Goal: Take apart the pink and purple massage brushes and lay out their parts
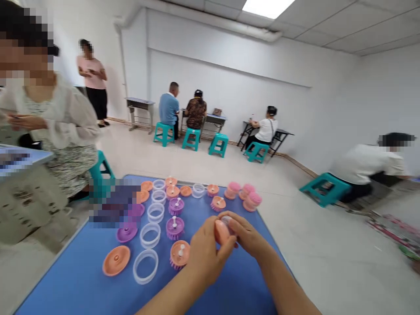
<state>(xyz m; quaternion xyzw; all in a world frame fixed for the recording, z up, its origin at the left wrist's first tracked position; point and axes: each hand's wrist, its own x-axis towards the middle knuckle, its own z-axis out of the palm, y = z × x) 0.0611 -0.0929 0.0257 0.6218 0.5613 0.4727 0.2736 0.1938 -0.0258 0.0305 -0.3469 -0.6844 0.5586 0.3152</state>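
Above the blue table, my left hand (208,247) is closed on an orange round cap (222,232). My right hand (246,236) is closed from the other side on a clear plastic piece (225,220) that looks like a ring, pressed against the cap. Fingers hide much of both parts. Left of my left wrist sits an orange bristled brush head (180,253) with a white post. Purple bristled heads (175,228) stand behind it. A column of clear rings (145,267) runs alongside, then orange lids (116,260) and purple lids (127,233) farther left.
Several pink round brushes (252,201) stand at the table's far right corner. A blurred dark object (114,203) covers the far left edge of the blue table (82,271). A person in white (65,118) sits close on the left; others sit on green stools (218,145) farther back.
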